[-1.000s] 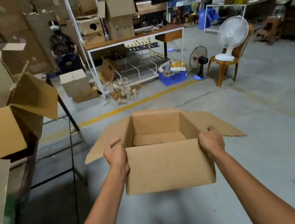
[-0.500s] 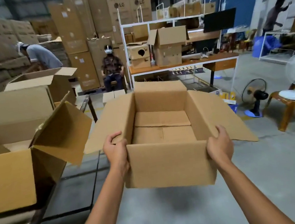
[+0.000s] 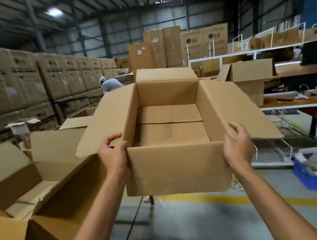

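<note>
I am holding the open cardboard box (image 3: 177, 166) up above the floor (image 3: 190, 233), my left hand (image 3: 114, 156) gripping its near left corner and my right hand (image 3: 237, 146) gripping its near right corner, just right of another open box (image 3: 41, 189).

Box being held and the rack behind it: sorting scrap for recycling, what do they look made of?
Box: plain brown cardboard, matte, unprinted; folded flaps and creased base panels show it. Rack: likely white-painted metal, judging by its thin straight bars.
</note>
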A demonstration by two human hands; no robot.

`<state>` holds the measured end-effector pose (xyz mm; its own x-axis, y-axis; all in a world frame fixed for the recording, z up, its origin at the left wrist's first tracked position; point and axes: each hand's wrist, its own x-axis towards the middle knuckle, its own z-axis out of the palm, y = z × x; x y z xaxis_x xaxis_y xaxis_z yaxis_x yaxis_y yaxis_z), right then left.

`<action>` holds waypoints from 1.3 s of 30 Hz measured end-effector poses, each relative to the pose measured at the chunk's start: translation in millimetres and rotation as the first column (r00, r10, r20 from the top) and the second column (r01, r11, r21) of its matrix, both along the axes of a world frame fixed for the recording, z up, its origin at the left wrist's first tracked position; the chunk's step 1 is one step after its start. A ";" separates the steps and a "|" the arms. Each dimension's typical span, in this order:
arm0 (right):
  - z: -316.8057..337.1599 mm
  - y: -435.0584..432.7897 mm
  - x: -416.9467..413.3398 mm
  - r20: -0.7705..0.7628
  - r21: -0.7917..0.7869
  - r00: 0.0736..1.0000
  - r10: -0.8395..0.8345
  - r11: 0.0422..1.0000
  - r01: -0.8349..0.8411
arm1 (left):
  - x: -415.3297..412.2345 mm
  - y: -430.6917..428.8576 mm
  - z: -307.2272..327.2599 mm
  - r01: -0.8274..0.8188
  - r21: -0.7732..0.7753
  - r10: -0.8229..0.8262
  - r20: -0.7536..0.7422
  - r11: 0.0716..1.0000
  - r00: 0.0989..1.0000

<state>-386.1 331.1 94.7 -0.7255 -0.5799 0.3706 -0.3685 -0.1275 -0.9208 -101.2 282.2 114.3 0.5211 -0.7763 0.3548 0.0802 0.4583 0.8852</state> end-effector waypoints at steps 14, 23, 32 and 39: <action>76.7 -215.0 88.8 -0.055 -0.190 0.876 0.479 0.856 -0.480 | 76.2 -61.1 70.1 -0.487 -0.109 0.493 0.034 0.866 0.869; 101.9 -327.7 252.2 -0.194 -0.128 0.627 0.754 0.614 -0.779 | 197.0 -80.8 86.0 -0.713 -0.070 0.709 -0.081 0.698 0.701; 99.0 -391.3 393.8 -0.138 0.006 0.376 0.916 0.380 -0.925 | 293.0 -102.5 73.2 -0.877 0.036 0.876 -0.081 0.480 0.476; 73.6 -421.5 456.5 -0.114 0.175 0.282 0.953 0.298 -0.938 | 332.0 -129.0 29.5 -0.901 0.159 0.912 0.004 0.404 0.410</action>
